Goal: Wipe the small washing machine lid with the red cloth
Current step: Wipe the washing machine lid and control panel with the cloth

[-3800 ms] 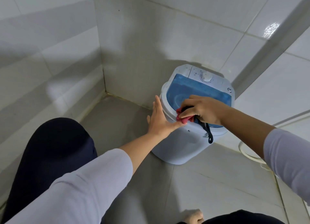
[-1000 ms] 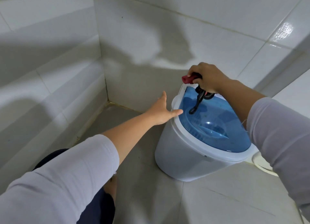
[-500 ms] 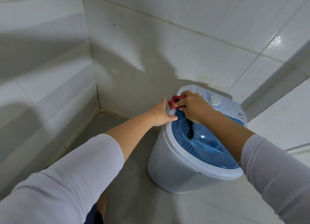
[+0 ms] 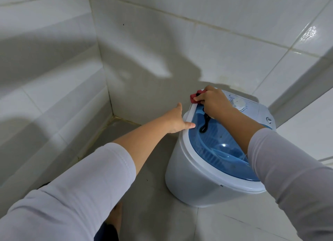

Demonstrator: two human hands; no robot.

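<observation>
Right grip: right hand (image 4: 213, 101) curled around the red cloth (image 4: 195, 96), pressing it onto the far-left corner of the lid, at about 11 o'clock on the machine top.
Left grip: left hand (image 4: 177, 120) holds nothing; fingers straight, palm against the machine's side at 9 o'clock, thumb lying on the white rim.
Red cloth: bunched, soft; only a small fold shows past the knuckles. A black cord (image 4: 205, 124) hangs from the same hand and lies on the lid.
Lid (image 4: 221, 148): translucent blue plastic, smooth and glossy, rounded at the near end, with a moulded recess; closed on the small washing machine (image 4: 189, 177).
Machine body: white plastic, tub-shaped, standing on the floor (image 4: 158, 213).
Control panel (image 4: 255, 109): white, at 12 o'clock behind the lid; round dial (image 4: 238, 102) just beside the right wrist.
Obstructions: right forearm and pale sleeve (image 4: 288, 177) cover the lid's right side.
Surroundings: glossy white wall tiles (image 4: 162, 33) meeting in a corner at 10 o'clock; grey floor tiles, matt.
</observation>
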